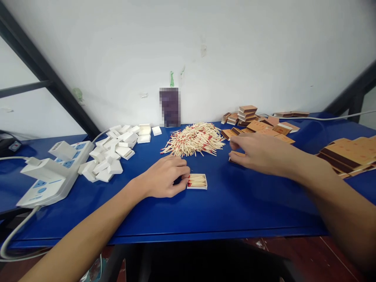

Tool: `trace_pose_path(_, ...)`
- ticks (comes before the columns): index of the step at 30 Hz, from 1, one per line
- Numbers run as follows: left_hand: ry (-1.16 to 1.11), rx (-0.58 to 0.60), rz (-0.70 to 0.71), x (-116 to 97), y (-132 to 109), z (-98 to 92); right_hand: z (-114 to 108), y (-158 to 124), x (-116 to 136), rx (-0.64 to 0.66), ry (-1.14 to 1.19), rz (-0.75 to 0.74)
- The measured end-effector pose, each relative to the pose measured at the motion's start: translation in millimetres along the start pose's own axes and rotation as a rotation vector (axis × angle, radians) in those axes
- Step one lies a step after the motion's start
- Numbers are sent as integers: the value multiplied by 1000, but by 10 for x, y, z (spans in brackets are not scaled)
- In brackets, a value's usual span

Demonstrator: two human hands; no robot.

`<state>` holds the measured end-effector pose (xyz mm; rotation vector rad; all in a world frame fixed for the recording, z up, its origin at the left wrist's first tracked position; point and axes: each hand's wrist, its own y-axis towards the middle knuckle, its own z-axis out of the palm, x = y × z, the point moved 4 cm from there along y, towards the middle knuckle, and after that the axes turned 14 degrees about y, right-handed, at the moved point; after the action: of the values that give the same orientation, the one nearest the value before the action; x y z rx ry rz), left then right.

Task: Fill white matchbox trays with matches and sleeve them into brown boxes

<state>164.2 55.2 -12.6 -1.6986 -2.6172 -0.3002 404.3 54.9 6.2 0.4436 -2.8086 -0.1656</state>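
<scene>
My left hand (166, 177) rests on the blue table (223, 211), fingers curled, its fingertips pinching the left end of a small white matchbox tray (197, 181) filled with red-tipped matches. My right hand (258, 153) reaches left over the table with fingers bent down onto a flat orange-brown matchbox sleeve (236, 155), gripping it. A loose heap of matches (195, 140) lies just beyond both hands.
Several white empty trays (114, 154) are piled at the left, beside a white power strip (49, 172) with plugs and cables. Orange-brown sleeves (258, 125) lie and stack at the back right; flat brown sheets (349, 154) sit far right. The wall rises behind the table.
</scene>
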Motion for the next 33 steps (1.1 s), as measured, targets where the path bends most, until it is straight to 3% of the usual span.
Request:
trace_pose_path(3,4,-14,5,-14,6,-1,2,-19,-184,77,30,80)
trace_pose_path(6,-9,-25,13,-16,8,8,64,-20,-198,153,12,121)
trace_pose_path(12,-43,-27,-44,7,-8,-13,156,-50,224,269,166,-157)
trace_pose_path(16,-86,-45,-43,-7,-10,-33,167,-89,469,256,238,-307)
trace_pose_path(22,-50,-11,-56,1,15,58,221,-101,529,361,348,-286)
trace_pose_path(33,-14,0,-115,41,21,56,284,-60,524,288,361,-389)
